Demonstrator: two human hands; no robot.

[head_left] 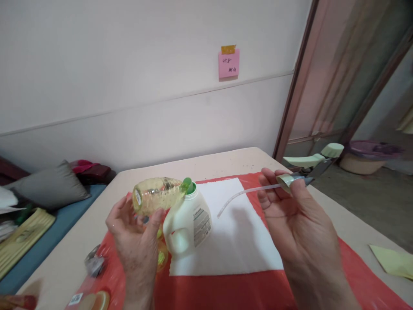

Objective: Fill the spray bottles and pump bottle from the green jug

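Observation:
My left hand [137, 232] holds a clear yellowish bottle [155, 196] by its base end, fingers behind and thumb in front. The bottle lies nearly level, its neck at the green spout [189, 186] of a white jug [190, 224] with a handle and a printed label. Whether liquid is flowing cannot be seen. In my right hand [300, 228] is a trigger spray head [318, 159], pale green, gripped by its collar between thumb and fingers. Its thin clear dip tube [240, 193] curves left and down over a white sheet [254, 241].
A red sheet [222, 292] covers part of the beige table [180, 168]. At left lie a crumpled clear packet [94, 260] and a round lidded container [98, 300]. Yellow paper [392, 260] lies at right. A pink note [229, 63] is taped to the wall.

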